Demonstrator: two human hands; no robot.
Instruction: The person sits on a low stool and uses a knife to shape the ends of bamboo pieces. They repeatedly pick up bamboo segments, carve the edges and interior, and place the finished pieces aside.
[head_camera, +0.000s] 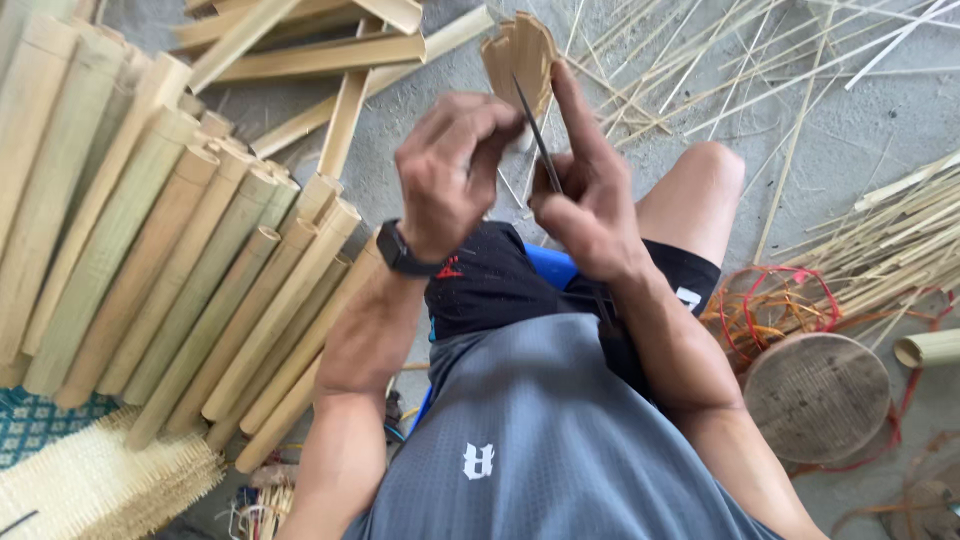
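Up close, left hand (455, 170) curled shut, fingertips pinching the near end of a short split bamboo piece (520, 55); right hand (590, 195) clenched round the handle of a thin dark knife blade (538, 135), forefinger laid straight along the bamboo's right edge. Bamboo piece held up in front of the chest, far of both hands, above the bare knee (700, 180), blade tip set into its lower end. Probably best done with the blade kept in line with the grain, pressure light and steady, left fingertips kept off the edge's path, forefinger steadying the piece against any twist.

Bamboo piece pale tan, fibrous, its far end fanned into several thin leaves. Blade narrow, flat, dull grey. Black watch (405, 250) strapped on the left wrist.

Further out: at left, a stack of bamboo tube sections (150, 250), round, smooth, pale yellow-green with cut ends showing hollow bores. Far off, flat split slats (320, 55) and a scatter of thin strips (720, 60) on grey concrete. At right, a round wooden stool top (818, 395), ridged grain, beside coils of red and orange cord (765, 305). Near left corner, a woven mat of fine splints (90, 485).
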